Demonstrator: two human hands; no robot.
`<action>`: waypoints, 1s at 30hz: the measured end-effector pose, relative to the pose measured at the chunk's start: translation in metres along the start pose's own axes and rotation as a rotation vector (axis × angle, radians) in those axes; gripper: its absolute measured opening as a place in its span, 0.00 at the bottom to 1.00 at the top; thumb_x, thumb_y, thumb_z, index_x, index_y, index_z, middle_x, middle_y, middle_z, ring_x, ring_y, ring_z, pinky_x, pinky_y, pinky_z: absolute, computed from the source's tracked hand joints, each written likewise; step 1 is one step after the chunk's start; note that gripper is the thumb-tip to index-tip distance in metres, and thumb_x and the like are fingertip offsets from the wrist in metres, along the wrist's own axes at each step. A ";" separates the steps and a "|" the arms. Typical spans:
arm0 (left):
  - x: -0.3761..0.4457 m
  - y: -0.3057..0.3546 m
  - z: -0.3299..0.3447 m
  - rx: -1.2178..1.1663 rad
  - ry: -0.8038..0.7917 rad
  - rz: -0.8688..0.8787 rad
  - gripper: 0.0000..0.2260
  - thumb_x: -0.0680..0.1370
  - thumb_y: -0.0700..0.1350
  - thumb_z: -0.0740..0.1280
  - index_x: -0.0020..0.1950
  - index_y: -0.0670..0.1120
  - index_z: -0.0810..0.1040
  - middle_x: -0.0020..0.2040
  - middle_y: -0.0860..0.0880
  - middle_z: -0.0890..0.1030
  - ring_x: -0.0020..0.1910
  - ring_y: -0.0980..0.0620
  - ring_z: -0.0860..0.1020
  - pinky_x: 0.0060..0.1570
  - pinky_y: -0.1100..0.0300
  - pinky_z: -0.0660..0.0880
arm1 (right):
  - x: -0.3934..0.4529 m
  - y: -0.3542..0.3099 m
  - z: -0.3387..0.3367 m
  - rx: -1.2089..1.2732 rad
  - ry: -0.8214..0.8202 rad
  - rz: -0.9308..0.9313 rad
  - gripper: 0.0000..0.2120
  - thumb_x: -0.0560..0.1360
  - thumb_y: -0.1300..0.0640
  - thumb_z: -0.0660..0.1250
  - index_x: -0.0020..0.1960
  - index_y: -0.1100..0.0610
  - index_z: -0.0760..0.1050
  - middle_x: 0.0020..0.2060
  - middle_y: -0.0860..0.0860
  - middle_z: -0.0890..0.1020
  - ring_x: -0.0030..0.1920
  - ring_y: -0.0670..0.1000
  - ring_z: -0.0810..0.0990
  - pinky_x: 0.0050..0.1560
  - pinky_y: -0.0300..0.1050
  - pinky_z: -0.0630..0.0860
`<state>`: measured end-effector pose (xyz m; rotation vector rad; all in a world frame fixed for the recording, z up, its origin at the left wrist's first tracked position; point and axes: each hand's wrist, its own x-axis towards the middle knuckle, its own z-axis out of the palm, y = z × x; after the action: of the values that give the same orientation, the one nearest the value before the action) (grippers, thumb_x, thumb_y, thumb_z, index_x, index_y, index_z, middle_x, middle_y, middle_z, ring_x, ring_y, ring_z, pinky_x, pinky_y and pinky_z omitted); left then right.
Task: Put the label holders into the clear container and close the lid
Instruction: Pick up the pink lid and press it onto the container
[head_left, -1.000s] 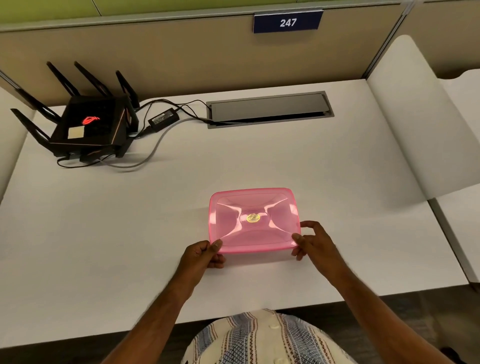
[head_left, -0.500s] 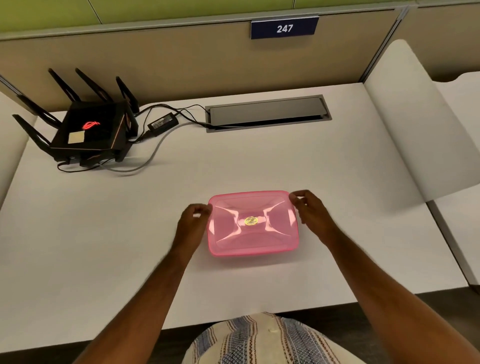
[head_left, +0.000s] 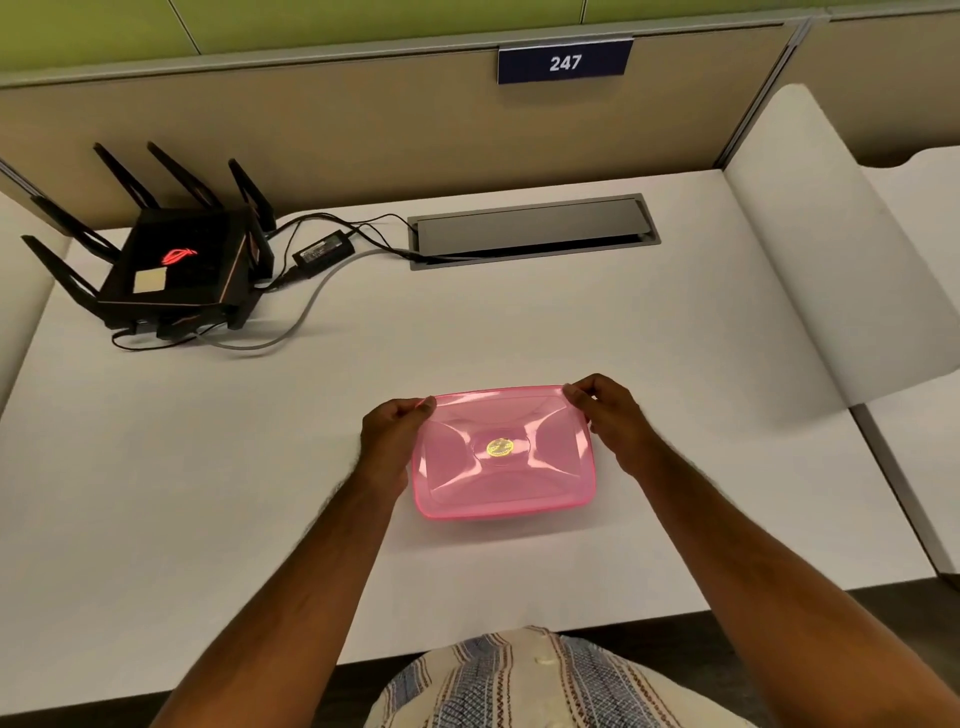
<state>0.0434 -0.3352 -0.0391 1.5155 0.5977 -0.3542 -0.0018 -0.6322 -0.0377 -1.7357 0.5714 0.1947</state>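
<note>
A container with a translucent pink lid (head_left: 503, 452) sits on the white desk (head_left: 519, 332) in front of me, a round gold sticker at the lid's middle. My left hand (head_left: 390, 436) pinches the lid's far left corner. My right hand (head_left: 609, 415) pinches its far right corner. The lid covers the container, so what lies inside is hidden. No label holders are in sight.
A black router (head_left: 171, 265) with several antennas stands at the back left, its power brick (head_left: 323, 253) and cables running to a grey cable hatch (head_left: 535, 231). A beige partition with a "247" sign (head_left: 565, 62) closes the back. A white divider (head_left: 831, 249) bounds the right side.
Both hands have moved from the lid's near corners along its sides to the far corners. The container has stayed in place.
</note>
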 end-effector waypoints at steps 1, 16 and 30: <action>0.000 0.000 -0.001 -0.010 0.001 -0.001 0.10 0.73 0.41 0.77 0.52 0.39 0.84 0.51 0.41 0.86 0.46 0.46 0.82 0.51 0.51 0.79 | 0.000 0.000 0.001 0.004 0.003 0.000 0.11 0.80 0.52 0.70 0.49 0.61 0.79 0.43 0.51 0.82 0.41 0.49 0.78 0.41 0.41 0.72; -0.017 -0.015 -0.003 0.236 0.053 0.088 0.18 0.76 0.58 0.72 0.61 0.51 0.77 0.58 0.53 0.80 0.56 0.52 0.79 0.55 0.55 0.78 | -0.031 0.019 0.010 0.003 0.039 -0.035 0.13 0.84 0.45 0.61 0.58 0.52 0.79 0.50 0.46 0.84 0.48 0.43 0.82 0.43 0.32 0.74; -0.033 -0.025 0.006 0.214 -0.033 0.120 0.16 0.79 0.53 0.69 0.65 0.53 0.78 0.58 0.53 0.83 0.56 0.52 0.81 0.61 0.46 0.78 | -0.042 0.016 0.020 0.100 -0.058 -0.061 0.16 0.85 0.50 0.61 0.72 0.47 0.72 0.63 0.42 0.81 0.62 0.39 0.80 0.65 0.42 0.75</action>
<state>0.0032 -0.3468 -0.0414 1.7392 0.4509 -0.3590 -0.0418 -0.6044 -0.0385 -1.6428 0.4777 0.1696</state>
